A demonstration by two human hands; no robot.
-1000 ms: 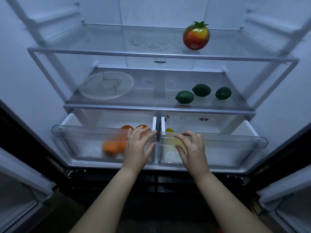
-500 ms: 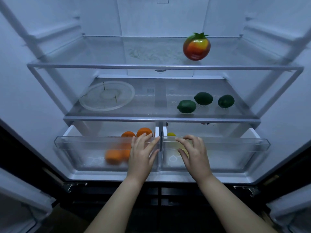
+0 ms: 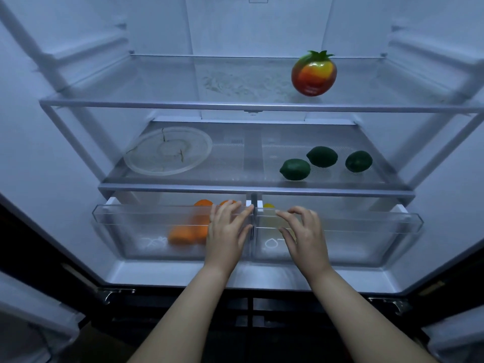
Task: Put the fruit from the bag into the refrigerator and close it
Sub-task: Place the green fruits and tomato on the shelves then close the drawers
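Since the frame a second ago, the left clear plastic crisper drawer (image 3: 146,231) and the right clear plastic crisper drawer (image 3: 366,231) have slid further in beneath the middle glass shelf (image 3: 256,190), and my hands have travelled forward with them.

Hand state: my left hand (image 3: 227,231) lies with straight, spread fingers against the left drawer front and grips nothing. My right hand (image 3: 303,234) has arched fingers whose tips touch the right drawer front; it also holds nothing.

Procedure, as I judge it:
- I push both fronts evenly and straight back until they seat.
- I keep my fingertips off the top rims as these pass under the shelf.
- I then swing both doors shut.

Fruit location:
- The round orange fruits (image 3: 183,234) lie in the left drawer.
- A small yellow fruit (image 3: 269,205) shows in the right drawer near the divider.
- Three dark green limes (image 3: 295,169) sit on the right of the middle shelf.
- A glossy red-and-yellow tomato-shaped fruit (image 3: 314,73) sits on the upper glass shelf (image 3: 235,106).
- The bag is not in view.

Surroundings: a cracked clear round plate (image 3: 167,150) rests on the left of the middle shelf. The white refrigerator interior (image 3: 39,153) is dim. Its left door (image 3: 31,310) and right door (image 3: 455,336) stand open.
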